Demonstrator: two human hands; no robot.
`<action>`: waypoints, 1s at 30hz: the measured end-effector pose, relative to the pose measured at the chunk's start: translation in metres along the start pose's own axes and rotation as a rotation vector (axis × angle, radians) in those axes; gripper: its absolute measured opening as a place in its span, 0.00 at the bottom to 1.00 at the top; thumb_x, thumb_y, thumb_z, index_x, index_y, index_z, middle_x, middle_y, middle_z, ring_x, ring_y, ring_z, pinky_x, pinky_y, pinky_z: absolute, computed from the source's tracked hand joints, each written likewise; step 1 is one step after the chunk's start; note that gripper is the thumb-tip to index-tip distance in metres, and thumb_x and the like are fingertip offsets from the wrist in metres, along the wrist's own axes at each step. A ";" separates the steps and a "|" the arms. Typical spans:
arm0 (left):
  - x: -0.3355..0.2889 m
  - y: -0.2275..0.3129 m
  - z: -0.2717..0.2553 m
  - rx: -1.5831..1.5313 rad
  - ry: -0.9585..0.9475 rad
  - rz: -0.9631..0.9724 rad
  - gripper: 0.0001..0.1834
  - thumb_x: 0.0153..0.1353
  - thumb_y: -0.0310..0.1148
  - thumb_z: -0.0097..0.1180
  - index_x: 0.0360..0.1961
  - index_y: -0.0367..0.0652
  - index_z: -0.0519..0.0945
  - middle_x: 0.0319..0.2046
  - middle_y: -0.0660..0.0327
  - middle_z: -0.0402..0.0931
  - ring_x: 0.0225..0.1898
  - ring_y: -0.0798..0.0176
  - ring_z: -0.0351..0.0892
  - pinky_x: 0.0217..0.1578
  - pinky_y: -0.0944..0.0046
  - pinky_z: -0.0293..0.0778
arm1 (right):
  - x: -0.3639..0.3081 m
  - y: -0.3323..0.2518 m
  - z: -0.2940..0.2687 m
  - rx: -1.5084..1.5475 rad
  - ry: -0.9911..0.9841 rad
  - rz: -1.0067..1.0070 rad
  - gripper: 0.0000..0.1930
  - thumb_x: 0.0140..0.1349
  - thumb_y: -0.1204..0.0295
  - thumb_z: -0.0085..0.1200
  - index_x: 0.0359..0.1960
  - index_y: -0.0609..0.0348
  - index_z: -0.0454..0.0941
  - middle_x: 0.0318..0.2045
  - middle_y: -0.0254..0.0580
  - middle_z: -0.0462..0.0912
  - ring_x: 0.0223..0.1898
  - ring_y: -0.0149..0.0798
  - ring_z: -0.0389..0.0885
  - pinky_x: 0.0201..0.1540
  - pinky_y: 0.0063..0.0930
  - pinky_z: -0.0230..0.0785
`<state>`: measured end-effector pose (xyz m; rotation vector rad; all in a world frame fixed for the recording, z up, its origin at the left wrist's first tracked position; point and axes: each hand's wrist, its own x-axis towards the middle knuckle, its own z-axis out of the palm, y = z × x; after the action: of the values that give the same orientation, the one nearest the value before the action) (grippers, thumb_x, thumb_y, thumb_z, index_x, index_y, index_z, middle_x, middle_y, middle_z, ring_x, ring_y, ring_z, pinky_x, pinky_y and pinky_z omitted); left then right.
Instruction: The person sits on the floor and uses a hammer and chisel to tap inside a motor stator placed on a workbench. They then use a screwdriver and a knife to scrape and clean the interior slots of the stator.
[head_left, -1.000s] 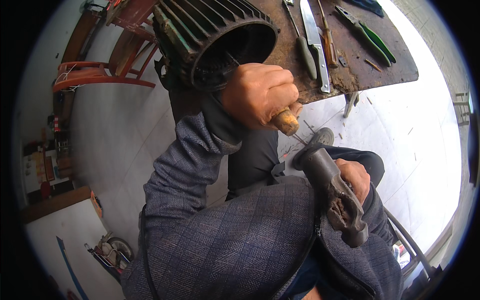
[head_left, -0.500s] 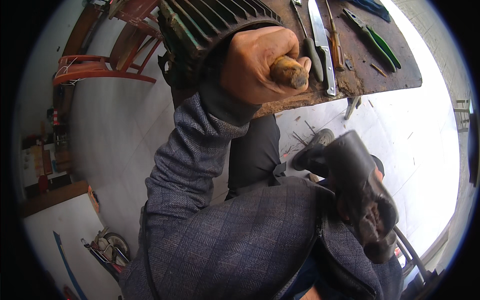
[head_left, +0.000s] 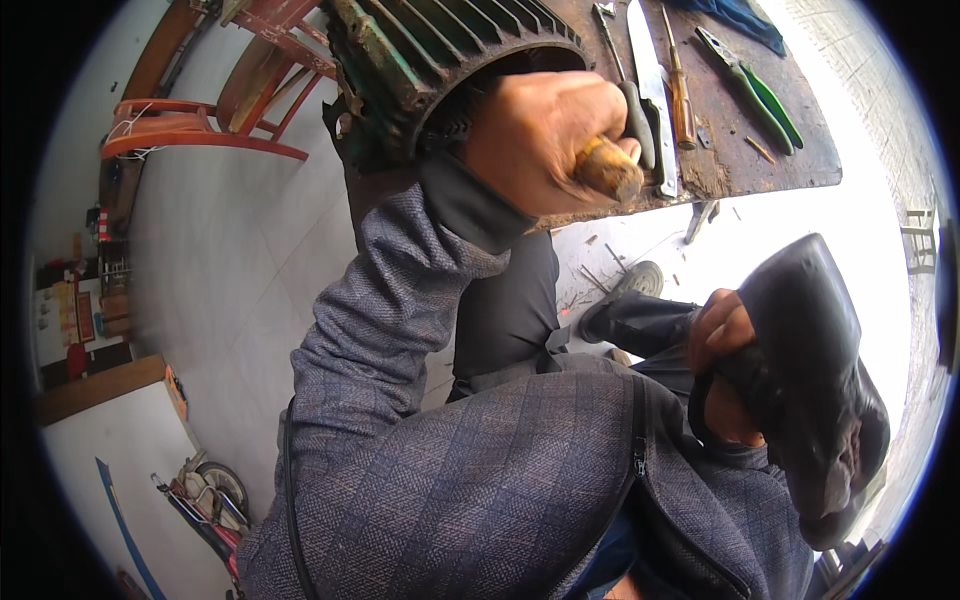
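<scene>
The person's left hand (head_left: 545,140) is at the open mouth of a finned green housing (head_left: 455,60), which lies on its side on a worn desk (head_left: 812,165). Its fingers are closed around a wooden handle (head_left: 610,170), whose blunt, scuffed end sticks out toward the head camera; the hand hides whatever lies at the handle's other end. The right hand (head_left: 722,325), held off the desk near the person's right leg, has its fingers curled around the shaft of a hammer (head_left: 810,310). The hammer's big dark head stands close to the camera and covers part of that hand. On the desk, right of the housing, a dark-gripped tool (head_left: 640,125), a knife (head_left: 655,100) and a brown screwdriver (head_left: 683,115) lie side by side, with green-handled pliers (head_left: 738,70) farther right. A blue cloth (head_left: 745,20) lies at the far edge. Thin scraps (head_left: 595,278) are scattered on the floor near the person's shoe (head_left: 638,280).
</scene>
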<state>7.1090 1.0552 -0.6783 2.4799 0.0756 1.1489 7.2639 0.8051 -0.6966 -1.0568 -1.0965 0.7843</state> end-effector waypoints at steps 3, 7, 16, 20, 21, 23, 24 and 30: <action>-0.007 0.019 0.007 0.073 -0.184 0.059 0.15 0.56 0.44 0.72 0.30 0.46 0.80 0.24 0.60 0.76 0.25 0.54 0.82 0.26 0.55 0.81 | -0.013 0.020 -0.004 0.080 0.081 -0.089 0.44 0.52 0.21 0.61 0.37 0.57 0.76 0.22 0.33 0.74 0.18 0.28 0.68 0.22 0.22 0.60; -0.013 0.041 0.012 0.049 -0.145 0.074 0.19 0.54 0.50 0.71 0.30 0.46 0.80 0.26 0.61 0.77 0.26 0.55 0.84 0.26 0.56 0.80 | -0.024 0.025 -0.013 0.038 0.158 0.061 0.41 0.55 0.24 0.63 0.38 0.56 0.77 0.22 0.32 0.75 0.19 0.29 0.70 0.24 0.22 0.61; -0.002 0.008 0.009 0.037 -0.033 0.024 0.14 0.46 0.36 0.75 0.30 0.45 0.81 0.25 0.57 0.79 0.26 0.50 0.83 0.26 0.55 0.79 | -0.021 0.002 -0.004 -0.094 0.149 0.355 0.37 0.61 0.28 0.61 0.36 0.56 0.80 0.21 0.31 0.76 0.20 0.30 0.72 0.27 0.26 0.62; -0.001 0.007 0.007 0.031 -0.029 0.003 0.15 0.46 0.36 0.77 0.30 0.45 0.81 0.26 0.57 0.79 0.26 0.50 0.83 0.26 0.54 0.79 | -0.012 0.006 -0.002 -0.115 0.010 0.256 0.37 0.63 0.27 0.58 0.35 0.56 0.80 0.20 0.31 0.76 0.20 0.30 0.73 0.28 0.28 0.62; -0.001 0.007 0.007 0.032 -0.029 0.002 0.16 0.46 0.36 0.77 0.30 0.45 0.81 0.26 0.57 0.79 0.26 0.49 0.83 0.26 0.54 0.79 | -0.011 0.010 -0.003 -0.100 0.012 0.236 0.37 0.64 0.27 0.58 0.35 0.56 0.80 0.20 0.31 0.76 0.20 0.30 0.73 0.29 0.28 0.63; 0.002 0.007 0.005 0.026 0.009 0.009 0.15 0.47 0.32 0.77 0.28 0.44 0.79 0.24 0.57 0.76 0.24 0.51 0.79 0.25 0.56 0.75 | -0.010 0.016 -0.005 -0.181 -0.057 0.054 0.37 0.66 0.29 0.56 0.38 0.57 0.80 0.20 0.31 0.76 0.20 0.29 0.73 0.30 0.27 0.64; 0.004 0.007 0.004 0.018 0.047 0.017 0.15 0.48 0.29 0.77 0.27 0.42 0.77 0.23 0.57 0.73 0.22 0.53 0.75 0.23 0.57 0.72 | -0.009 0.019 -0.006 -0.161 -0.046 0.032 0.37 0.67 0.29 0.55 0.41 0.58 0.80 0.21 0.32 0.77 0.21 0.28 0.73 0.31 0.27 0.65; 0.011 0.008 -0.006 0.017 0.066 -0.043 0.18 0.53 0.27 0.78 0.25 0.42 0.75 0.20 0.58 0.69 0.19 0.57 0.68 0.21 0.59 0.66 | -0.011 -0.001 -0.009 -0.097 0.059 0.463 0.38 0.70 0.32 0.55 0.51 0.63 0.78 0.31 0.37 0.79 0.19 0.27 0.72 0.26 0.22 0.63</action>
<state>7.1110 1.0519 -0.6641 2.4433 0.1575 1.2167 7.2688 0.7919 -0.6996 -1.4337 -0.8536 1.0639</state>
